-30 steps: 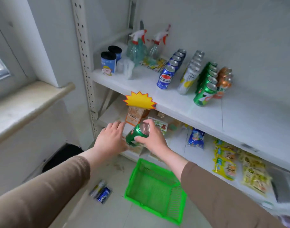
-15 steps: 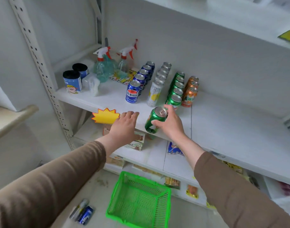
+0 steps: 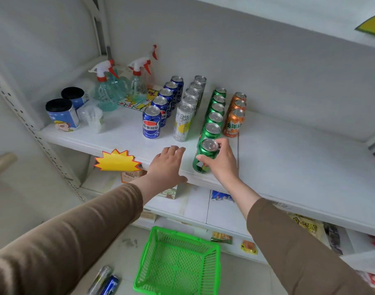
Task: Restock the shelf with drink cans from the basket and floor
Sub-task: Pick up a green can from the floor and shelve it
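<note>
I see 2 arms in view, both in long brown knit sleeves [image 3: 86, 226], plain, unmarked, cuffs ending short of wrists. Left hand [image 3: 168, 165], right hand [image 3: 221, 162] bare: no gloves, rings, watch.

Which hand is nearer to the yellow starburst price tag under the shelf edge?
Left. The left hand rests on the shelf edge just right of the yellow starburst tag; the right hand grips the green can farther right.

Glossy metal green can [image 3: 205, 155] with a bright silvery top stands on the smooth, matt white shelf [image 3: 288, 158]; the green basket [image 3: 178, 262] is shiny meshed plastic.
</note>
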A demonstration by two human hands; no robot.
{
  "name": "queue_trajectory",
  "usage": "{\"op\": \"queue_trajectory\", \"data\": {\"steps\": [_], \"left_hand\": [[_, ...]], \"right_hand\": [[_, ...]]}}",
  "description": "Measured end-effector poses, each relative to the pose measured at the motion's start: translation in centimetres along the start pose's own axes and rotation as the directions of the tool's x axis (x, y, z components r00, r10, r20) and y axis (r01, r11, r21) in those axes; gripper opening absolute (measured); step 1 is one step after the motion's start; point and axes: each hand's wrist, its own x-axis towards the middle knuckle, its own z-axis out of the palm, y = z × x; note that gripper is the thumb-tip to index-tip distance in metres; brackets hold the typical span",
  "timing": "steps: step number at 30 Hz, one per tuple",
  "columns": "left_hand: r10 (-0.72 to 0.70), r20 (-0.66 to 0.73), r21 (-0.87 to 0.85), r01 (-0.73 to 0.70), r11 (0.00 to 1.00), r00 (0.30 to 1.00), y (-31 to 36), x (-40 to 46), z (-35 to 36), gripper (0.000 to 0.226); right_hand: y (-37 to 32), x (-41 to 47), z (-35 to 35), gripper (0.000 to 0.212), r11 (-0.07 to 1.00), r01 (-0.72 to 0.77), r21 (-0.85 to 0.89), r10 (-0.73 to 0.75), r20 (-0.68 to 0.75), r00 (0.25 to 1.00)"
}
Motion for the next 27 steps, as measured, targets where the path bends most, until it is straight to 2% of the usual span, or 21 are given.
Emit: {"op": "queue_trajectory", "data": {"steps": [2, 5, 8, 11, 16, 23, 27], "left_hand": [[0.006, 0.009, 0.000, -0.006, 1.000, 1.000, -0.1, 0.5, 0.3, 0.099], [0.015, 0.024, 0.006, -0.015, 1.000, 1.000, -0.3, 0.9, 0.8, 0.099], [0.021, 0.035, 0.008, -0.021, 1.000, 0.999, -0.5, 1.2, 1.2, 0.098], [0.026, 0.040, 0.012, -0.026, 1.000, 0.999, -0.7, 1.3, 1.4, 0.098], [0.033, 0.032, 0.024, -0.034, 0.999, 0.999, -0.7, 1.1, 1.6, 0.097], [0.003, 0.010, 0.054, -0.004, 0.999, 1.000, -1.3, 0.1, 1.7, 0.097], [-0.013, -0.011, 0.048, 0.014, 0.999, 1.000, -1.8, -1.1, 1.7, 0.097]], "right_hand": [[0.6, -0.2, 0.7, 0.076, 1.000, 0.010, 0.027, -0.010, 0.000, 1.000], [1.8, -0.8, 1.7, 0.087, 0.995, -0.088, 0.056, 0.084, 0.066, 0.994], [2.5, -0.6, 2.5, 0.078, 0.987, -0.156, 0.034, 0.152, 0.093, 0.984], [2.5, -0.4, 3.1, 0.070, 0.985, -0.172, -0.002, 0.171, 0.060, 0.983], [2.4, -0.1, 3.7, 0.072, 0.982, -0.189, 0.009, 0.189, -0.007, 0.982], [2.2, 0.3, 3.7, 0.069, 0.977, -0.211, 0.028, 0.212, -0.017, 0.977], [2.1, -0.3, 3.6, 0.084, 0.980, -0.201, 0.008, 0.201, -0.022, 0.979]]}}
